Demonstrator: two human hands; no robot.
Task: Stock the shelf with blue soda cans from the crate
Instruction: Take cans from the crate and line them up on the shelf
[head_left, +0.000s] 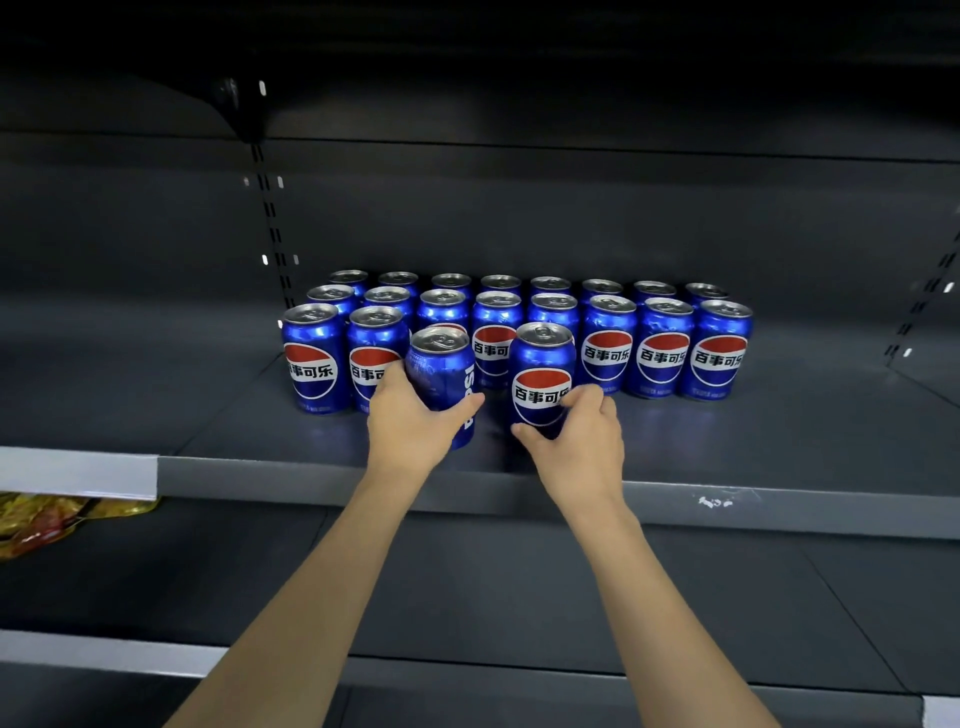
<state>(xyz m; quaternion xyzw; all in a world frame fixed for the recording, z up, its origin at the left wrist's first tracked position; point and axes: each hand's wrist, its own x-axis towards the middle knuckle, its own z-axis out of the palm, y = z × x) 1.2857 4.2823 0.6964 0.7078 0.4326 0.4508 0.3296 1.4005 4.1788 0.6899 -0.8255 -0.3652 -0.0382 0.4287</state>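
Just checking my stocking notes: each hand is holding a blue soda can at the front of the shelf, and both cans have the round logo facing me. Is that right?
Not quite. The head view shows only the can in the right hand facing logo-forward. The can in the left hand is turned, showing vertical lettering on its side. Both are held at the front of the shelf.

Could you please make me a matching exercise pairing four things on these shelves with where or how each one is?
Things:
1. left hand
2. right hand
3. yellow packets
4. white scuff

States:
A. on the shelf's front edge, to the right
B. grips a can showing its round logo
C. on the lower shelf, far left
D. grips a can turned logo-sideways

Pairs: 1-D, 2-B, 3-C, 4-A
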